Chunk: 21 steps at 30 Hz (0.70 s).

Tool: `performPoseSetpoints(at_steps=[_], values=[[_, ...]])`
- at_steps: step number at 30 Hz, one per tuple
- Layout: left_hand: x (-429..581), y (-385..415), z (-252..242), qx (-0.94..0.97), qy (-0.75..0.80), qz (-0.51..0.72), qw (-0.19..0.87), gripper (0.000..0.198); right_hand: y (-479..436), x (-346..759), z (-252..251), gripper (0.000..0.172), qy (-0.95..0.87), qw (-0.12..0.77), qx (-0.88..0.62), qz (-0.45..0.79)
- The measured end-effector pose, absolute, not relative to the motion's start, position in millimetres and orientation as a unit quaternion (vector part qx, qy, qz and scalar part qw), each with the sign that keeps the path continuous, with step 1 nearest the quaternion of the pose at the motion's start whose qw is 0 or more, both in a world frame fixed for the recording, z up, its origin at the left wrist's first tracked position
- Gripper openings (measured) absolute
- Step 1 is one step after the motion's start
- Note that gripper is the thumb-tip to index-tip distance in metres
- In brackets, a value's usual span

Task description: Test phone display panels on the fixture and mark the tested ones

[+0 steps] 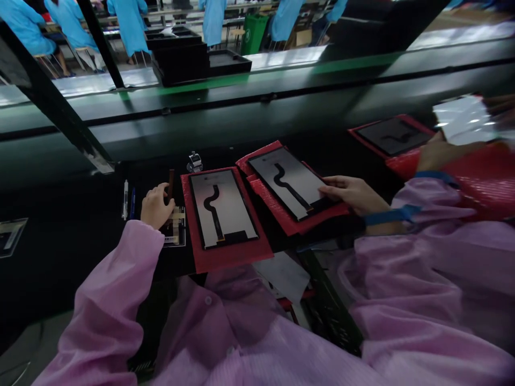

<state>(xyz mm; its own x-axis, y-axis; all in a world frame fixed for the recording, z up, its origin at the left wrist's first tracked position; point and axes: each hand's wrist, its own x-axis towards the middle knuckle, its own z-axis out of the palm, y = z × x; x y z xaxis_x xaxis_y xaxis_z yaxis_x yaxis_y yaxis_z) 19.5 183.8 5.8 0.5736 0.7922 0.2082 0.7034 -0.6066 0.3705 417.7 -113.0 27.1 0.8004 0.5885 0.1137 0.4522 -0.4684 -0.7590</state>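
My left hand [156, 207] is curled, with a thin brown strip [171, 183] at its fingertips. Under its edge lies a small dark card with a label [175, 228]. To its right, a display panel [223, 210] with a bent black ribbon cable lies on a red bubble-wrap pouch [225, 261]. My right hand [354, 194], with a blue band at the wrist, pinches the right edge of a second such panel [287, 179]. That panel is slightly turned and rests over more red pouches [292, 225].
Two pens [125, 198] and a metal tally counter [195, 162] lie on the black mat. At the right, a co-worker's hand [436, 153] is near a shiny sheet [464, 120] and another panel [396, 134]. Black trays [181, 56] stand beyond a metal ledge.
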Motion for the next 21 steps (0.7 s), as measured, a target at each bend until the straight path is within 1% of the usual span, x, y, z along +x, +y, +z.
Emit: performPoseSetpoints(at_steps=[2,4,6,7,9,10,12,15,17,19,21], values=[[21.1,185.8,3.3,0.87,0.421,0.196,0.165,0.048,-107.7,411.8,33.5,0.015,-0.29,0.367,-0.881,0.068],[21.7,189.0,1.5,0.852,0.419,0.218,0.224,0.053,-98.8,396.7,41.5,0.022,-0.309,0.317,-0.896,-0.001],[22.1,192.6,0.7,0.82,0.418,0.251,0.3,0.056,-85.6,371.7,50.6,0.027,-0.394,0.284,-0.872,-0.059],[22.3,194.3,0.6,0.799,0.415,0.272,0.339,0.057,-77.2,356.5,54.8,0.028,-0.456,0.275,-0.844,-0.065],[23.0,197.0,1.0,0.758,0.407,0.314,0.403,0.058,-56.1,324.1,60.1,0.031,-0.573,0.274,-0.772,-0.031],[23.4,198.0,1.3,0.741,0.401,0.333,0.423,0.058,-43.4,308.5,60.2,0.035,-0.621,0.263,-0.738,0.0],[23.8,199.2,2.1,0.721,0.389,0.364,0.443,0.056,-14.5,281.5,54.7,0.046,-0.686,0.219,-0.69,0.07],[23.3,199.5,2.4,0.712,0.371,0.382,0.457,0.046,28.1,255.0,35.3,0.066,-0.708,0.138,-0.679,0.14],[22.3,199.1,1.7,0.703,0.363,0.392,0.47,0.048,47.3,245.9,21.5,0.076,-0.705,0.119,-0.686,0.135],[21.1,198.2,0.6,0.69,0.357,0.406,0.481,0.054,55.1,241.6,11.4,0.078,-0.702,0.128,-0.692,0.11],[20.1,196.3,0.0,0.68,0.356,0.415,0.489,0.05,52.9,240.5,6.6,0.079,-0.701,0.137,-0.693,0.1]])
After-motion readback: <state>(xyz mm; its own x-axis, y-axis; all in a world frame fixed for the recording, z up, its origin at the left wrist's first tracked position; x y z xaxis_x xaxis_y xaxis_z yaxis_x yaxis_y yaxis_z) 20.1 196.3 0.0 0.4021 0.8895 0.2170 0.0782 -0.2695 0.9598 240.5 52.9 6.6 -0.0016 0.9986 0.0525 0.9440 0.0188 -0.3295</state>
